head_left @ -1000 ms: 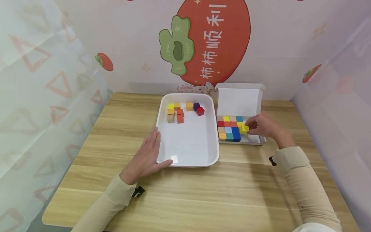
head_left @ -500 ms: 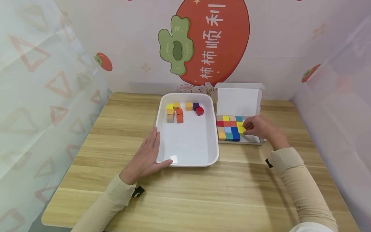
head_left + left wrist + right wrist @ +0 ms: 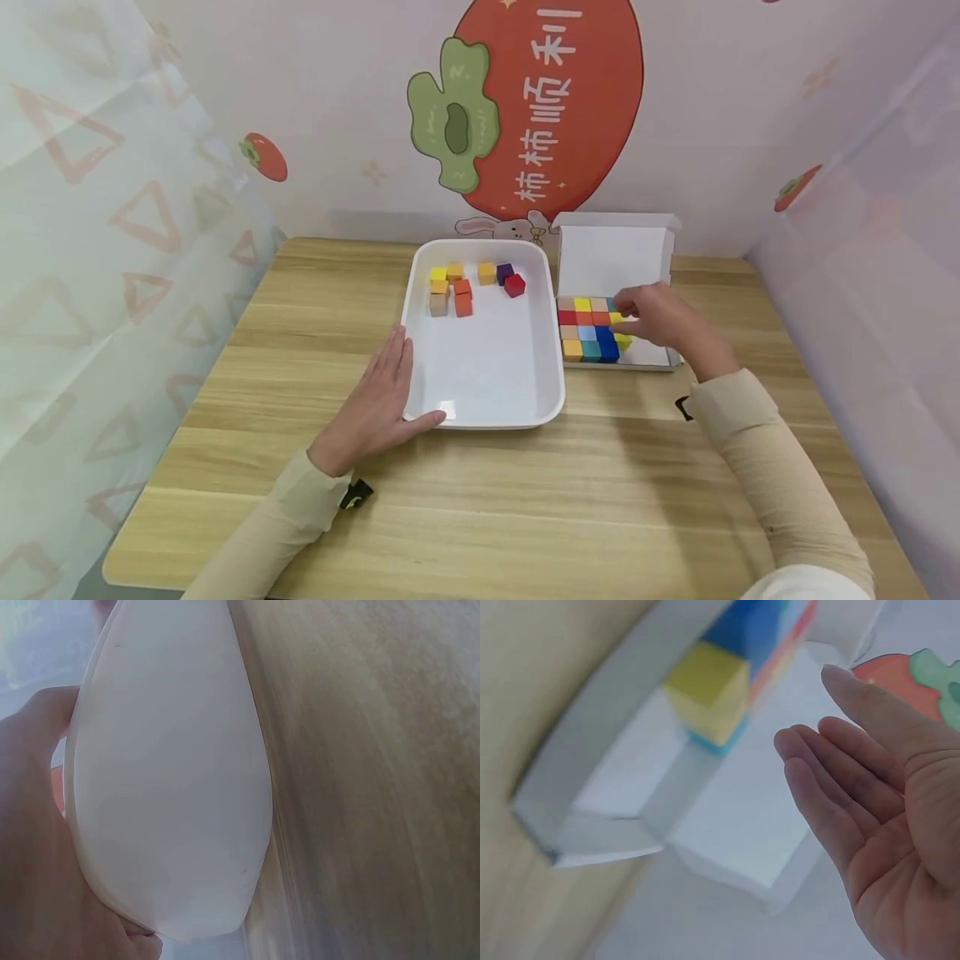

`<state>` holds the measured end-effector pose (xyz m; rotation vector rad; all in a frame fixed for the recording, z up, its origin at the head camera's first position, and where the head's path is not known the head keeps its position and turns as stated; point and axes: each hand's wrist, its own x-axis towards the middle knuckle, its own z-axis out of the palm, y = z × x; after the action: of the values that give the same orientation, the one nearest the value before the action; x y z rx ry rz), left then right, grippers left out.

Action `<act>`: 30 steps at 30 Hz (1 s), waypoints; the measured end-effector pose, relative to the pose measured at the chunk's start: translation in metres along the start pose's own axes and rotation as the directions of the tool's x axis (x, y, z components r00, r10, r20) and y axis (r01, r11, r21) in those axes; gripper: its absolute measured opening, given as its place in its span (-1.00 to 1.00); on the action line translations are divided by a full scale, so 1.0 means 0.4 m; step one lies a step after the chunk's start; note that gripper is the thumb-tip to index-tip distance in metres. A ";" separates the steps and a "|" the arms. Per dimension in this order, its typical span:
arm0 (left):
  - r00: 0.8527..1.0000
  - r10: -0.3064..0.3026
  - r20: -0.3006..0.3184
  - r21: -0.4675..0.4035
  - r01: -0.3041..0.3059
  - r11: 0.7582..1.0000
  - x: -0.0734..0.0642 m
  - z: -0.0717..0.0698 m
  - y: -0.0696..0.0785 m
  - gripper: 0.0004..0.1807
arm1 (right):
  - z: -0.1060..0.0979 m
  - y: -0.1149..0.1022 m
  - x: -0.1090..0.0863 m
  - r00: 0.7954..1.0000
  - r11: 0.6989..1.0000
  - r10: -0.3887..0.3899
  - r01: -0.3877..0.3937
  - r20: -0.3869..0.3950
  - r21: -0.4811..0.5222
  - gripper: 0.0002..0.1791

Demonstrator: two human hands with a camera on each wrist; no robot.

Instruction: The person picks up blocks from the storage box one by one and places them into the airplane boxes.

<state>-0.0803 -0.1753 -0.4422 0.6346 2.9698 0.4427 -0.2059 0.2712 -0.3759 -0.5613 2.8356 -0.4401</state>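
My left hand (image 3: 378, 400) rests on the near-left corner of the white tray (image 3: 487, 392), fingers straight along the left rim and thumb over the front edge. In the left wrist view the tray's outer wall (image 3: 172, 765) fills the middle. My right hand (image 3: 660, 321) hovers over the white cardboard box (image 3: 654, 354). The right wrist view shows its fingers loosely bent with nothing between them, apart from the yellow cube (image 3: 709, 686). Rows of coloured cubes, including a dark blue cube (image 3: 608, 350), fill the left part of the box. My hand partly hides them.
Inside the tray, several loose cubes sit toward the back, among them a red cube (image 3: 514, 285) and an orange cube (image 3: 463, 305). The box lid (image 3: 615, 254) stands raised at the back. Both containers stand on a wooden table (image 3: 480, 517) before a printed backdrop.
The yellow cube my right hand held now lies beside the blue cubes in the box. That hand has let go and moved slightly left and back. My left hand has stayed put.
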 end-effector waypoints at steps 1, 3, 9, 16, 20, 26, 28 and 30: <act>1.000 0.000 0.001 0.000 0.000 1.000 0.000 0.000 0.000 0.36 | -0.006 -0.013 0.006 1.000 1.000 -0.002 0.002 -0.004 0.005 -0.57; 1.000 0.000 0.003 -0.001 0.000 1.000 0.000 0.000 0.001 0.36 | -0.018 -0.040 0.020 1.000 1.000 0.000 0.000 -0.012 0.021 -0.55; 1.000 -0.003 0.005 -0.004 0.003 1.000 -0.001 0.002 0.000 0.36 | -0.045 -0.122 0.079 0.998 0.994 0.017 -0.011 -0.056 0.108 -0.52; 1.000 -0.001 0.006 -0.009 0.001 1.000 -0.001 0.005 -0.001 0.36 | -0.044 -0.197 0.165 0.992 0.984 0.042 -0.020 -0.122 0.178 -0.55; 1.000 -0.006 0.010 -0.008 0.006 1.000 -0.001 0.004 -0.001 0.36 | -0.041 -0.237 0.215 0.990 0.977 0.067 -0.039 -0.126 0.211 -0.55; 1.000 -0.008 0.009 -0.001 0.008 1.000 0.000 0.003 0.000 0.35 | -0.025 -0.289 0.276 0.977 0.948 0.163 -0.116 -0.138 0.298 -0.54; 1.000 -0.005 0.008 0.001 0.005 1.000 0.000 0.003 0.001 0.35 | -0.014 -0.301 0.295 0.968 0.932 0.214 -0.162 -0.131 0.324 -0.52; 1.000 -0.004 0.007 0.005 0.004 1.000 0.001 0.003 0.001 0.35 | 0.001 -0.310 0.313 0.954 0.913 0.270 -0.212 -0.128 0.350 -0.39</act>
<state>-0.0802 -0.1746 -0.4434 0.6297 2.9659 0.4328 -0.2774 0.1113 -0.3545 -0.1060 2.8453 -0.9354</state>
